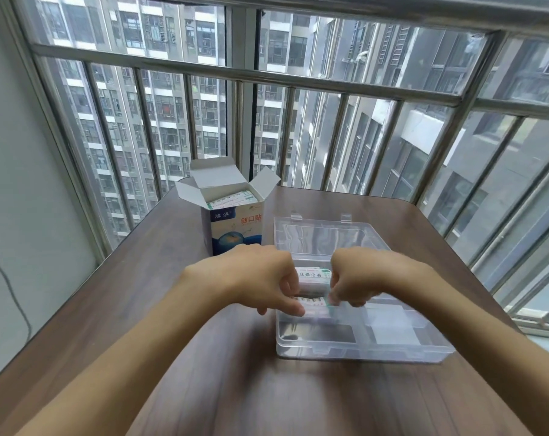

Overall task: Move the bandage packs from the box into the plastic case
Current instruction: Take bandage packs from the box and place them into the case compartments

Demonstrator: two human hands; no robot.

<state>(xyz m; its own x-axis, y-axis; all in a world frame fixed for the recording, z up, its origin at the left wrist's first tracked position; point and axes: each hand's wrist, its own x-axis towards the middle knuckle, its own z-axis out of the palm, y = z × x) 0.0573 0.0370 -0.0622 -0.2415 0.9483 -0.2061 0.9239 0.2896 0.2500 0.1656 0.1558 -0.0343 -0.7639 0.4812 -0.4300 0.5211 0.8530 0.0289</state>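
Both hands meet over the case's [361, 350] near-left compartment: the left hand [267, 278] and right hand [358, 278] each pinch one end of a pack [312, 302]. Another pack [314, 275] lies just beyond their fingers. Lower it level, release both ends together. More packs [235, 198] wait in the box [235, 228] beyond the left hand.

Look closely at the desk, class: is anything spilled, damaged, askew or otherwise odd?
Nothing stands out. The box stands upright with its flaps open and packs still inside. The plastic case lies open and flat on the table. The left hand and right hand hold bandage packs over it.
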